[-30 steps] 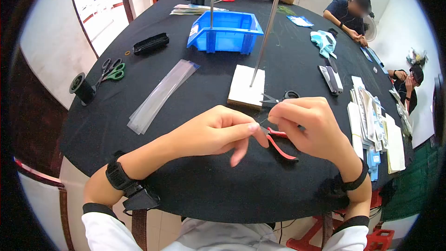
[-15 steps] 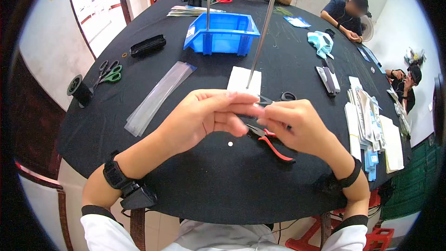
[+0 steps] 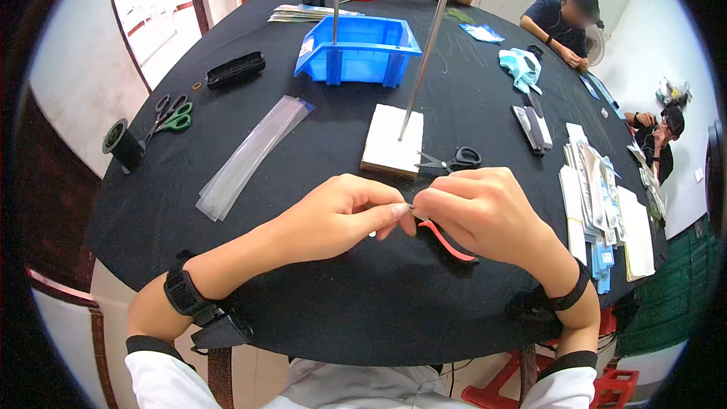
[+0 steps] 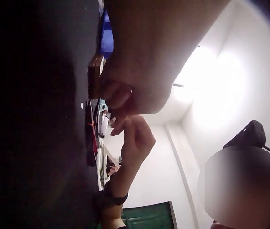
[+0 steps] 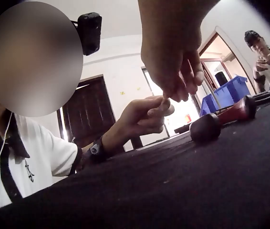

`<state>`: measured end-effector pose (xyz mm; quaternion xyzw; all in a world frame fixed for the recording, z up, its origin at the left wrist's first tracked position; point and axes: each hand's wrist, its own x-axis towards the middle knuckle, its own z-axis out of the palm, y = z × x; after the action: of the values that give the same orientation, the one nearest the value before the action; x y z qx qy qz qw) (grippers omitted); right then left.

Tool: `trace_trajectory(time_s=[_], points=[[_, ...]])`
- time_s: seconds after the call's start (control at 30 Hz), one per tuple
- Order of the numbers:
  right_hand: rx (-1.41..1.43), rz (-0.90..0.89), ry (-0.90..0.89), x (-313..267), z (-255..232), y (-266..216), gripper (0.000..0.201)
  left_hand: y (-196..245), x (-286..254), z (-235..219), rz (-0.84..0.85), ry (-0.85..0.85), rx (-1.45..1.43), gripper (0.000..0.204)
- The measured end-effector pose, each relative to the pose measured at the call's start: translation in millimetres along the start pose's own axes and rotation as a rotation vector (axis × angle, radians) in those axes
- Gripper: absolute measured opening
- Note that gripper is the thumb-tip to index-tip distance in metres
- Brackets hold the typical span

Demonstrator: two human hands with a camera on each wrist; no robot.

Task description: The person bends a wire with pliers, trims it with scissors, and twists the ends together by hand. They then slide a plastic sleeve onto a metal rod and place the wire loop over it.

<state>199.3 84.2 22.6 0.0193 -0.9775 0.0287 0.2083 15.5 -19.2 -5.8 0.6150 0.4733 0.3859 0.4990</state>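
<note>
In the head view my left hand (image 3: 344, 216) and right hand (image 3: 485, 212) meet fingertip to fingertip, pinching a tiny dark thing (image 3: 410, 208) between them; its shape is too small to tell. Red-handled pliers (image 3: 448, 244) lie on the table beneath the right hand, their jaws hidden by the hands. A small white disc (image 3: 372, 234) shows beside the left fingers. Both hands, left (image 5: 142, 119) and right (image 5: 173, 69), also touch at the tips in the right wrist view.
Behind the hands are a white block (image 3: 392, 140) with an upright metal rod, black scissors (image 3: 458, 160) and a blue bin (image 3: 356, 60). Clear plastic sleeves (image 3: 254, 159) lie left; a stapler (image 3: 532, 130) and stacked packets (image 3: 598, 204) lie right. Other people sit around the table.
My left hand has turned from spread fingers to a pinch, with its fingers drawn in over the pliers' jaws. The right hand has shifted slightly left and stays at the left fingertips.
</note>
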Motion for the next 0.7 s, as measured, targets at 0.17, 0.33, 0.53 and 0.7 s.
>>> trace_trajectory(time_s=[0.17,0.33,0.53,0.7], points=[[0.047,-0.072,0.047,0,-1,7,0.012,-14,2,3,0.078,-0.015,-0.105,0.023],[0.16,-0.097,0.077,-2,6,14,0.016,-2,0,5,0.017,0.006,-0.137,0.022],[0.119,-0.08,0.003,-4,4,13,0.018,0,-1,5,-0.091,0.001,-0.263,0.021],[0.09,0.085,0.054,-8,7,11,0.017,-5,-2,12,-0.093,0.142,-0.277,0.02]])
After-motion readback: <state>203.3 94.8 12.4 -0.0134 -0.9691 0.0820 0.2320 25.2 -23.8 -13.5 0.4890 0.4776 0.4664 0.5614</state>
